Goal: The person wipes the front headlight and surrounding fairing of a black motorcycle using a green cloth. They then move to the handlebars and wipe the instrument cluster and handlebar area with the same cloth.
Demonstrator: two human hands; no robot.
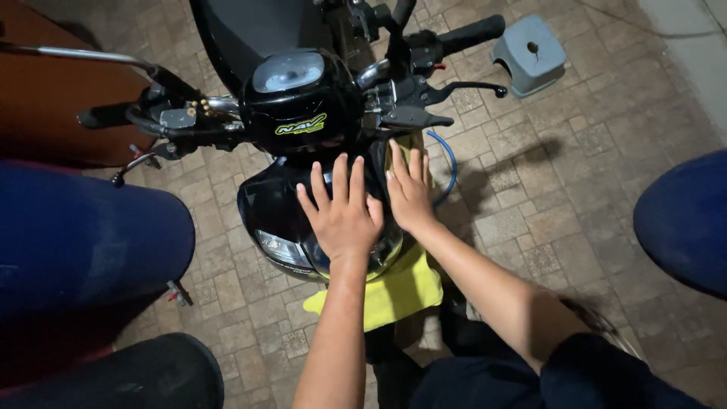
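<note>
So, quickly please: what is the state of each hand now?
Left hand: open, fingers spread, flat on the black headlight cover.
Right hand: open, flat on the same cover's side, holding nothing.

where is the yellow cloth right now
In the head view the yellow cloth hangs low at centre, under the black headlight cover, just below the left hand and right hand resting on it.

The floor is paved with small square and rectangular stone tiles in brown-grey tones. A grey plastic stool stands on it at the upper right, beside a paler smooth strip along the edge.
</note>
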